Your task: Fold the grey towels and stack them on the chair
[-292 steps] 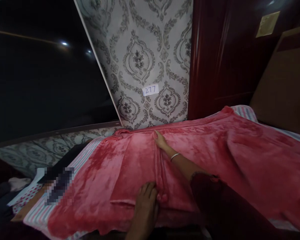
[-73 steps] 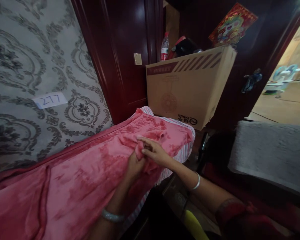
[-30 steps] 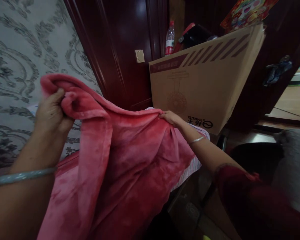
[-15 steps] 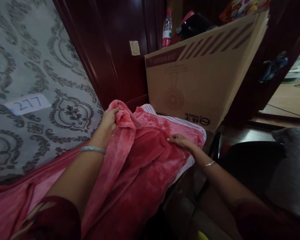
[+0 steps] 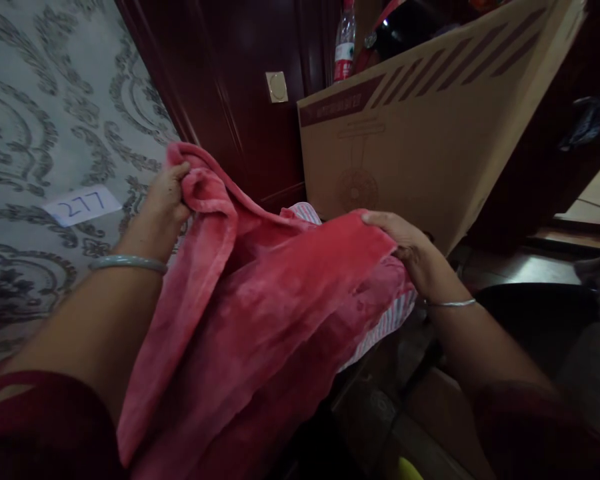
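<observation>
A plush pinkish-red blanket [image 5: 275, 287] is stretched between my two hands, its upper edge lifted and sagging in the middle. My left hand [image 5: 167, 190] grips a bunched corner of it near the patterned wall. On the other side my right hand [image 5: 400, 237] pinches the far right edge, thumb on top and the other fingers partly hidden beneath. Under the blanket, a striped cloth [image 5: 387, 327] shows along the right side and at the back. The lower part of the blanket hangs toward me in folds.
A large cardboard box [image 5: 425, 133] stands behind the blanket, with a plastic bottle [image 5: 345, 47] beyond its top edge. Left of it are a dark red panel [image 5: 230, 100] with a switch plate [image 5: 277, 87] and a wall bearing a paper label [image 5: 83, 205]. A black seat [image 5: 535, 313] is at right.
Both hands have risen with the blanket and come nearer to me. My left hand moved left, my right hand moved right, and the blanket between them is spread wider.
</observation>
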Demonstrator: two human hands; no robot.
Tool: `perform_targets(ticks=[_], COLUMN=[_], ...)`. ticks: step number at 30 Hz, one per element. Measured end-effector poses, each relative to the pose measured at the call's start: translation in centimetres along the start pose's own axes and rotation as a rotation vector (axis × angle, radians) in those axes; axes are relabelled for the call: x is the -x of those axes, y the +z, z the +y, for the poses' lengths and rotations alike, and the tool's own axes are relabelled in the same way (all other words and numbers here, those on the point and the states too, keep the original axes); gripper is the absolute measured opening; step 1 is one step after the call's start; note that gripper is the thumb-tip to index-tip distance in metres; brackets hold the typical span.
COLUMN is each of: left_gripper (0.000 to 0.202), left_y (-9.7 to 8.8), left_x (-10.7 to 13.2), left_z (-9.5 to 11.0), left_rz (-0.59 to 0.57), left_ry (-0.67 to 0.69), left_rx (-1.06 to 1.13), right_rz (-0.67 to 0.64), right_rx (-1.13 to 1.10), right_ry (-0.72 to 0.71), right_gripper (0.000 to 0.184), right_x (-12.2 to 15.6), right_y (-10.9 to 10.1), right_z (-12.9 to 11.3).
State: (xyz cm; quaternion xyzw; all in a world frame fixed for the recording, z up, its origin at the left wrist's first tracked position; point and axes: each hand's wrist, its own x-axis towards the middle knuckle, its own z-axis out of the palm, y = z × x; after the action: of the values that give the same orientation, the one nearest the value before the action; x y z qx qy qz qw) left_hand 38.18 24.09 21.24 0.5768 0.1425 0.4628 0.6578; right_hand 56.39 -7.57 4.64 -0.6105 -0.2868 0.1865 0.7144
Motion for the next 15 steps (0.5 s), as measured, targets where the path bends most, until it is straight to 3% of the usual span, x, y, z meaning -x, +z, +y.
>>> perform_targets(ticks=[2,5,7,9,10,12,15], left_gripper=[0.013,0.015,0.019,0.021,0.021,0.019,0.013], left_y=[1.0,3.0,4.3,5.3,5.7,6.4,7.5], left_x=[0.3,1.4,2.4,3.5,4.0,4.8,5.8], left_z=[-2.1,-6.8,-10.3,-13.2,-14.3,-15.7,-15.7], left_rz=[-0.058,-0.128,-0.171,-0.191,-0.199,-0.220,-0.277], left_ry=[-0.143,-0.349,-0.466,-0.498,-0.502,-0.500,-0.512], left_rx=[-0.014,-0.077,-0.144,-0.174,-0.183,-0.188,-0.185], right_rz=[0.055,0.163,0.243,0.307,0.294,0.141,-0.171], right_rx=[0.224,0.524,0.621,0.682,0.669,0.527,0.136], right_ry=[0.099,0.187,0.193,0.099,0.019,-0.126,-0.125], right_gripper=[0.017,0.018,0.015,0.007,0.009,0.026,0.066], right_x=[-0.5,-0.4,0.0,0.3,0.5,0.7,0.8], right_y=[-1.2,-2.4,-2.5,-1.6,-0.7,1.9,6.8], right_z=[3.5,8.9,11.1,11.9,11.8,11.0,9.4])
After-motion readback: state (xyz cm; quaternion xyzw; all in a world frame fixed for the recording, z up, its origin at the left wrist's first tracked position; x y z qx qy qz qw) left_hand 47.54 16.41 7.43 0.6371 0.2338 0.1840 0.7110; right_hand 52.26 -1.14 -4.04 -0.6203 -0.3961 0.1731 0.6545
